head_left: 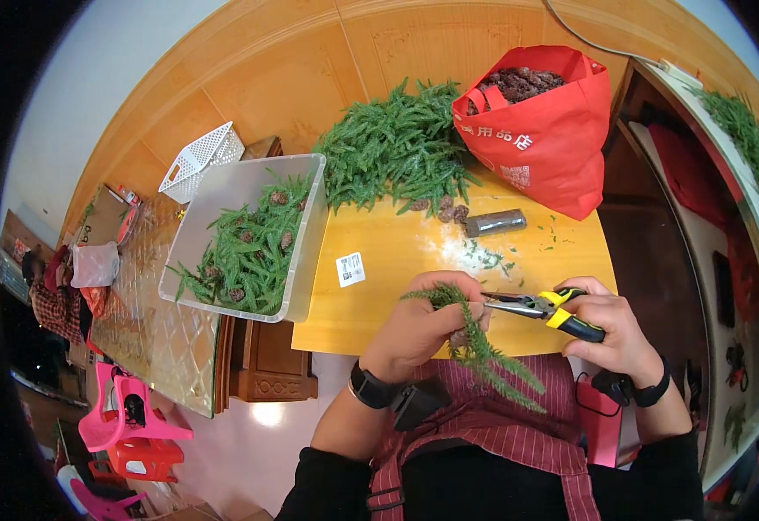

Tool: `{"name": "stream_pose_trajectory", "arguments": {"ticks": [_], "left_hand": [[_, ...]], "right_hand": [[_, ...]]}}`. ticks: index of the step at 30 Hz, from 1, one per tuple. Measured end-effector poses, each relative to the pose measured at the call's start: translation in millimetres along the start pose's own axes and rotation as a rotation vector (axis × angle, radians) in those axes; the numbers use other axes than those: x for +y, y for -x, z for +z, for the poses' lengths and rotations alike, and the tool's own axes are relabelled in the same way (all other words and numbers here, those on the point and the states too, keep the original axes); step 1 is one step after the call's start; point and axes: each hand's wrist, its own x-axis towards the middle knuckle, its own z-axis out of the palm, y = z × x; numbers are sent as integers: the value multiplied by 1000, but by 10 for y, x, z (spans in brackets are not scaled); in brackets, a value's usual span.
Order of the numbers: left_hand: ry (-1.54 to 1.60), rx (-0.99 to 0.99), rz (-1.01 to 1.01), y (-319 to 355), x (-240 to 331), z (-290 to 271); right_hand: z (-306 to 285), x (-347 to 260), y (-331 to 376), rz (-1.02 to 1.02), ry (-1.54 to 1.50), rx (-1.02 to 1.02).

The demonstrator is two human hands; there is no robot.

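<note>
My left hand [423, 328] is closed around a green artificial pine sprig [497, 365], whose needled ends hang down over my apron. In my right hand [614, 330] are long-nose pliers [527, 306] with yellow and black handles. Their jaw tips meet the fingertips of my left hand at the sprig; what exactly they grip there is too small to tell. Something brownish shows beneath my left fingers, mostly hidden. Beyond my hands, a few pine cones [446, 208] lie on the yellow table [388, 308] beside a dark, wrapped cylindrical bundle [496, 223].
A heap of pine sprigs [392, 143] covers the table's far side. Right of it stands a red bag [540, 139] filled with pine cones. A clear plastic bin [308, 252] at the left holds sprigs with cones. White powder [466, 254] and a white label [351, 269] lie on the tabletop.
</note>
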Motion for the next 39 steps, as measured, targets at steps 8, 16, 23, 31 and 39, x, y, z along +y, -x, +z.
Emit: {"name": "stream_pose_trajectory", "arguments": {"ticks": [8,16,23,31,39], "left_hand": [[177,-152,-60,38,-38,5],[-452,139,199,7,145,107],[-977,181,699,-32,98,65],[53,23,-14,30,19,33],[162,-119,47,-3,-118,-25]], "right_hand": [[-11,30,-33,-75,26,-22],[-13,17,73,15,110,6],[9,-139,26,110,113,40],[12,-4,9,7,20,5],[12,19,5,0,-29,-17]]}}
